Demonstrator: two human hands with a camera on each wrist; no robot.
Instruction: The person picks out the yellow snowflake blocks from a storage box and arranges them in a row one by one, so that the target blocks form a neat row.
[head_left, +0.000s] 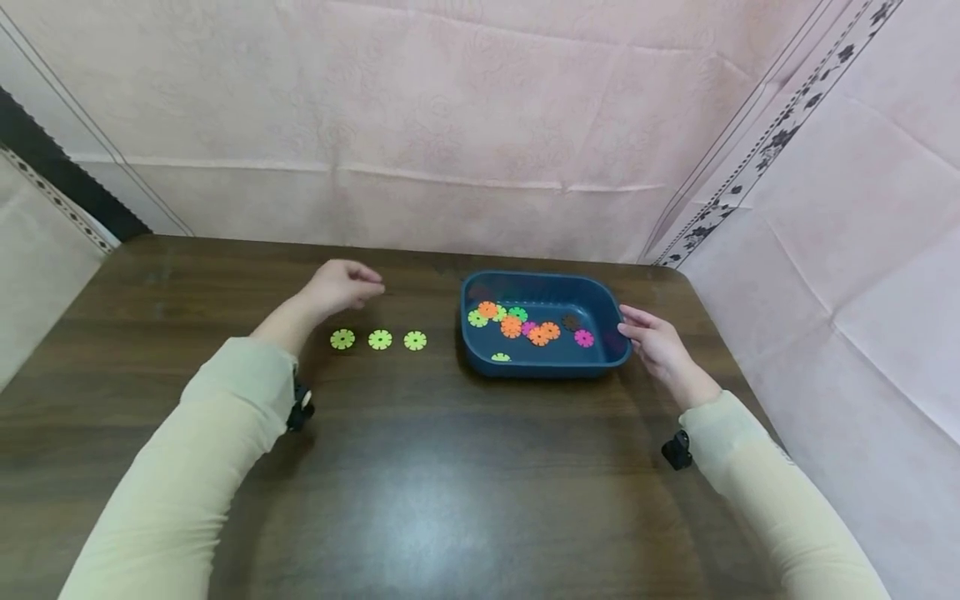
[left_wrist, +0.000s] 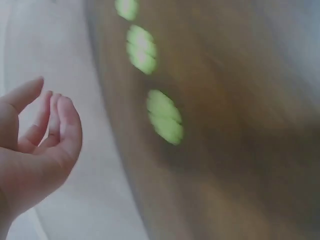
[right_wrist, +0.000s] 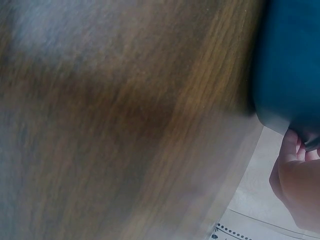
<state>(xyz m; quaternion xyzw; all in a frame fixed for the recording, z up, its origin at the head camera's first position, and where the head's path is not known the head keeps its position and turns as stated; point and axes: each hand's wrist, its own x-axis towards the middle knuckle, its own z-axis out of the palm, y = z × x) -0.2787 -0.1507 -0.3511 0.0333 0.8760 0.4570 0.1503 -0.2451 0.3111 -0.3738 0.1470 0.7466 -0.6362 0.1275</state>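
A blue plastic bin stands right of centre on the table, with several flower-shaped notched discs in orange, yellow-green, green, pink and brown inside. My right hand grips the bin's right end at the rim; the right wrist view shows its fingers at the blue wall. Three yellow-green discs lie in a row left of the bin: a left one, a middle one and a right one. Above that row hovers my left hand, fingers loosely bent. In the left wrist view that hand holds nothing, thumb and fingertips apart.
The brown wooden table reaches back to a pale cloth wall. Another cloth with a dark floral border hangs along the right side. Each wrist carries a small black camera, such as the right one.
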